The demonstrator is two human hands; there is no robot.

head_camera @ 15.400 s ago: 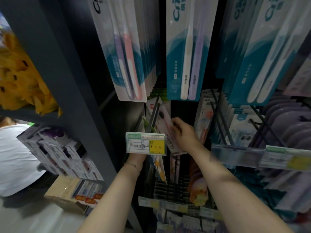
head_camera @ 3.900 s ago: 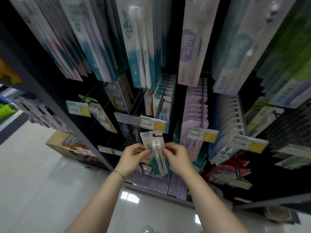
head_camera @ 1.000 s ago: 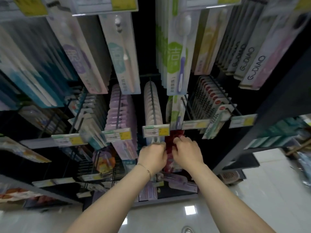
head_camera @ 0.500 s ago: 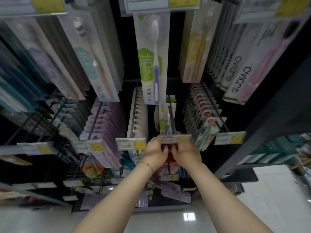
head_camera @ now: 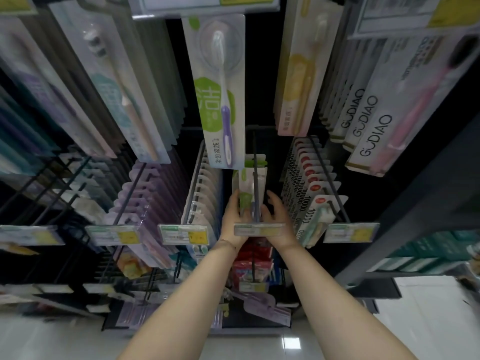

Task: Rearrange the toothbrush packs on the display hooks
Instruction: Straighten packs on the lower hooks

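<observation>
Green-white toothbrush pack (head_camera: 244,184) on hook (head_camera: 255,172), flanked by left hand (head_camera: 232,216), right hand (head_camera: 276,216), fingers (head_camera: 233,201) straight against edges; price tag (head_camera: 259,229) masks palms; red-dot packs (head_camera: 314,188) rightward.

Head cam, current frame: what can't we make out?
Head view only.
1. Grip of the left hand and right hand on the green toothbrush pack: the price tag covers their palms and the pack's bottom.
2. Print on that tag: blurred.
3. Whether the pack hangs on the hook: its hole is too small to see.
4. Upper packs: cut by the upper edge.
</observation>
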